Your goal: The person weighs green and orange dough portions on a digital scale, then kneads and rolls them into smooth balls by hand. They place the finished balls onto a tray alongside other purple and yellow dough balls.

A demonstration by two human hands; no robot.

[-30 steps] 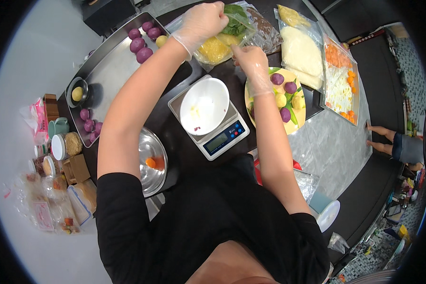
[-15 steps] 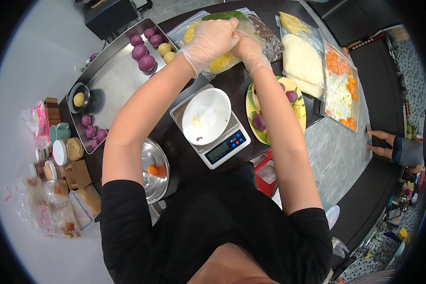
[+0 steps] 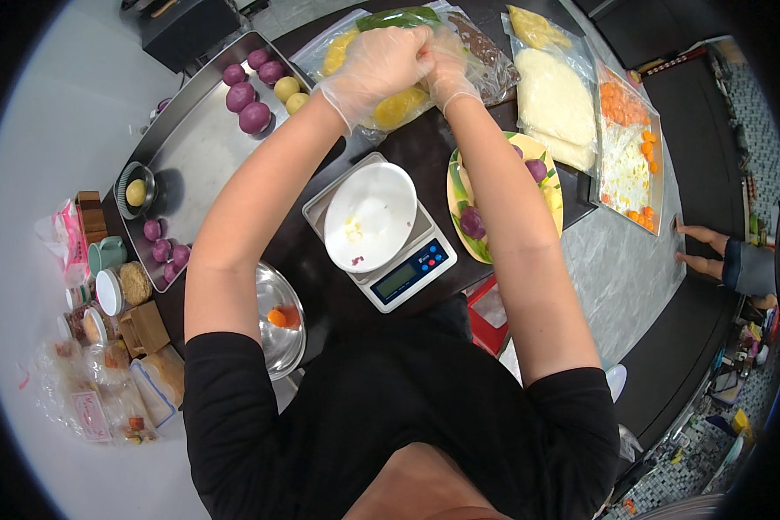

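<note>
In clear plastic gloves, my left hand [image 3: 388,62] and my right hand [image 3: 448,68] meet at the far side of the table. Both have curled fingers pressed together; whatever lies between them is hidden. Beneath and around them are clear bags of yellow dough [image 3: 399,107], green dough [image 3: 400,17] and a brown filling [image 3: 484,43]. Nearer to me a white bowl [image 3: 371,217] with small yellow and purple crumbs rests on a digital scale [image 3: 413,276]. My right forearm passes over a yellow plate [image 3: 456,180] holding purple balls [image 3: 471,223].
At left, a metal tray [image 3: 201,165] carries several purple balls [image 3: 254,118], yellow balls [image 3: 287,88] and a small dark cup. A steel bowl [image 3: 269,347] contains an orange piece. Bagged pale dough [image 3: 555,94] and a tray of orange pieces [image 3: 624,169] lie right. Jars [image 3: 135,282] crowd the left edge.
My hands stay together above the bags, with the fingers shifting slightly. The whole view has turned a little; the bowl, scale and plate keep their places on the table.
</note>
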